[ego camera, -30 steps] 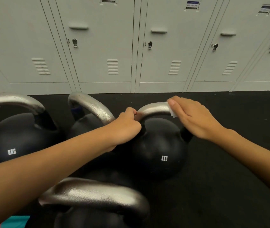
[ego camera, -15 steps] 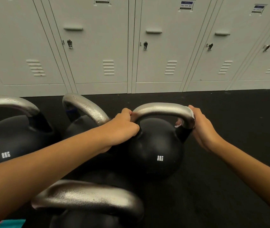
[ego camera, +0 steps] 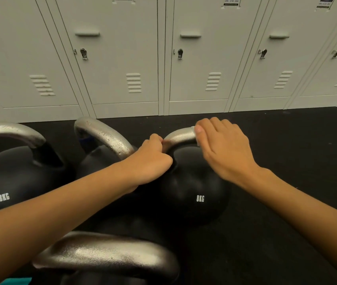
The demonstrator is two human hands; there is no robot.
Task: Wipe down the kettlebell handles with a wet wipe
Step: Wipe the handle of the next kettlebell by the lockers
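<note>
The left hand grips the 8KG kettlebell's steel handle at its left bend; the right hand curls over the top. A wet wipe peeks beneath its fingers.

Black floor (rubbery look), four black kettlebells standing on it

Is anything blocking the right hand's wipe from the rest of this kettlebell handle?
Only the left hand, gripping the handle at its left end. The right hand presses the wet wipe on top; the bare stretch between them is clear.
</note>
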